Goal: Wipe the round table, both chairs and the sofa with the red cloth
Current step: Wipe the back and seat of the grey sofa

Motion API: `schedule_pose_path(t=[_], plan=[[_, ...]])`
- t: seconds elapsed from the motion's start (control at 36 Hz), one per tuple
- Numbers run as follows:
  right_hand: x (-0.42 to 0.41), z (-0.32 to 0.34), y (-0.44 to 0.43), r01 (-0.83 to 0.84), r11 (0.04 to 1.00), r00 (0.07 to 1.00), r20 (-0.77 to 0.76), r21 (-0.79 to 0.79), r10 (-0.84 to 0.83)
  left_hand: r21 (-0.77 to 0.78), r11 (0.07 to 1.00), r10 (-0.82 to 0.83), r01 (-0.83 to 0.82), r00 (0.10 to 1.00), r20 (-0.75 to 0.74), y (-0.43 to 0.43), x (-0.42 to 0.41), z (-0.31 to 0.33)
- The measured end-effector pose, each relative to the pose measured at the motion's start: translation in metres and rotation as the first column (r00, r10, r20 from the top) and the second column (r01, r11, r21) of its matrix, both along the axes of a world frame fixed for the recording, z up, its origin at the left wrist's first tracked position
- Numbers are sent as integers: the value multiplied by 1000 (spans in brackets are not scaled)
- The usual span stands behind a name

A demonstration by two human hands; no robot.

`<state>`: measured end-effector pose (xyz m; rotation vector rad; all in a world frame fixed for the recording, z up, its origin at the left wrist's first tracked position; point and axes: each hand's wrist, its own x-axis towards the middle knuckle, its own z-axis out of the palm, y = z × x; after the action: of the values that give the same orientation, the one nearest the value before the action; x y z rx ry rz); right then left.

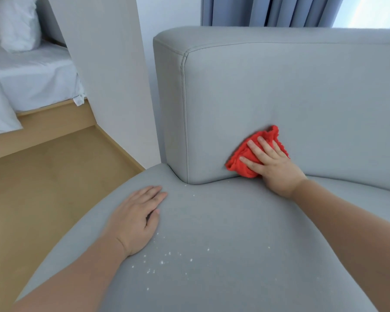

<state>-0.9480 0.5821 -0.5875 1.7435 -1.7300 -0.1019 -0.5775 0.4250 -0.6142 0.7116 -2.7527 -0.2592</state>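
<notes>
Against the lower backrest of the grey sofa (pixel 279 86), just above the seat crease: red cloth (pixel 239 164), crumpled, nubby terry weave, ragged upper edge, pressed to the fabric under the right hand (pixel 274 164), fingers straight and slightly spread. Left hand (pixel 135 219) laid flat on the rounded seat cushion, fingers together, holding nothing. Smooth woven upholstery, piped seams, softly rounded corners; white crumbs (pixel 164 260) scattered over the seat near the left wrist. Behind: pleated blue-grey curtain (pixel 268 10); at left, white bedding (pixel 32 70) on a light wooden platform (pixel 54 124)
</notes>
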Motion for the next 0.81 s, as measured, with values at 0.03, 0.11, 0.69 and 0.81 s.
schedule_pose_path(t=[0.03, 0.11, 0.69, 0.81], plan=[[1, -1, 1, -5, 1000, 1000, 6, -24, 5, -1, 1000, 1, -1, 1000, 2, 0, 0, 0], [4, 7, 0, -22, 996, 1000, 17, -82, 23, -3, 1000, -1, 1, 1000, 16, 1, 0, -1], [57, 157, -57, -199, 894, 959, 107, -402, 261, -22, 1000, 11, -11, 1000, 25, 2, -1, 1], [63, 162, -66, -211, 851, 944, 125, -480, 305, -17, 1000, 15, -14, 999, 32, 3, 0, 1]])
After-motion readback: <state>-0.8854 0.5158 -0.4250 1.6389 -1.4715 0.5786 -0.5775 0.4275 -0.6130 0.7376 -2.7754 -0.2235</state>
